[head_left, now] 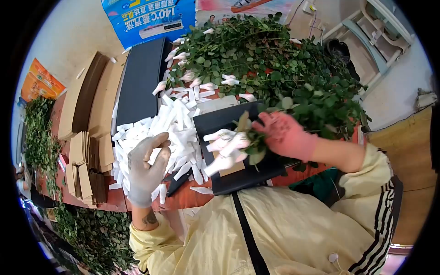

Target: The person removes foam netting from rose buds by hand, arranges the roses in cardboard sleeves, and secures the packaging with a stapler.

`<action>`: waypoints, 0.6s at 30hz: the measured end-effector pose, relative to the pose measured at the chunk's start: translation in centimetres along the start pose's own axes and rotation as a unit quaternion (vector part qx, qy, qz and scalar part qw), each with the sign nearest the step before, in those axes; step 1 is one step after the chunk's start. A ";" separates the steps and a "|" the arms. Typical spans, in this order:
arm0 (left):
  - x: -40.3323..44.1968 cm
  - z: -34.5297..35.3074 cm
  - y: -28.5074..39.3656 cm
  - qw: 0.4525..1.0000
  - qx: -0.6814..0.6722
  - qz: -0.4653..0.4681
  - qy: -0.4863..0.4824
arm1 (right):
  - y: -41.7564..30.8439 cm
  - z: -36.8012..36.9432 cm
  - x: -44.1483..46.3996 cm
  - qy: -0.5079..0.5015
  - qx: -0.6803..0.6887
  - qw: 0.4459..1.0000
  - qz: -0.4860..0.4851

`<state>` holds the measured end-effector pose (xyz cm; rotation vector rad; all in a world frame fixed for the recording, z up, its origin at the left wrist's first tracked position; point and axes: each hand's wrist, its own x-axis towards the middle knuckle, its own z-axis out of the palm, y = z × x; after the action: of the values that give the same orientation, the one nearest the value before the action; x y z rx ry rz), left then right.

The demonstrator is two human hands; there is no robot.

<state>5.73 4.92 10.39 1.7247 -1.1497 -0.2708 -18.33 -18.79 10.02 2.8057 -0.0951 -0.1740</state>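
Against the pale wall, under a blue poster [151,20], the red table [185,197] is crowded: a deep pile of leafy stems [275,59] at the back, a loose heap of white sleeves [176,117] nearer the person. The right hand [285,135], gloved in pink, has its fingers clamped round a small bunch of leafy stems [255,147], whose white-wrapped heads [227,146] point left above a black board [263,174]. The left hand [146,167], in a greyish glove, is at the heap's near side, its fingers curled with the thumb apart; I see nothing held there.

To my mind, handling this bunch well calls for a firm grip on the stems alone, with no pressure on the wrapped heads. Those heads look best lined up evenly, leaves drawn back from between them, and the free fingers should steady them lightly rather than squeeze.
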 end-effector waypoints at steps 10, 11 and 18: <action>-3.5 11.2 -1.4 0.970 0.172 0.111 -0.130 | 0.5 1.6 -2.5 -0.073 0.275 0.958 0.040; -3.1 11.6 -2.0 0.968 0.187 0.089 -0.141 | 1.3 1.5 -3.1 -0.011 0.291 0.954 0.073; -1.2 12.4 -3.6 0.954 0.254 0.130 -0.096 | 0.9 2.1 -2.4 0.022 0.291 0.956 -0.004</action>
<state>-0.74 -1.55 1.25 1.9860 -1.6833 0.0287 -21.06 -20.11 8.60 3.3976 -0.1441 -0.0965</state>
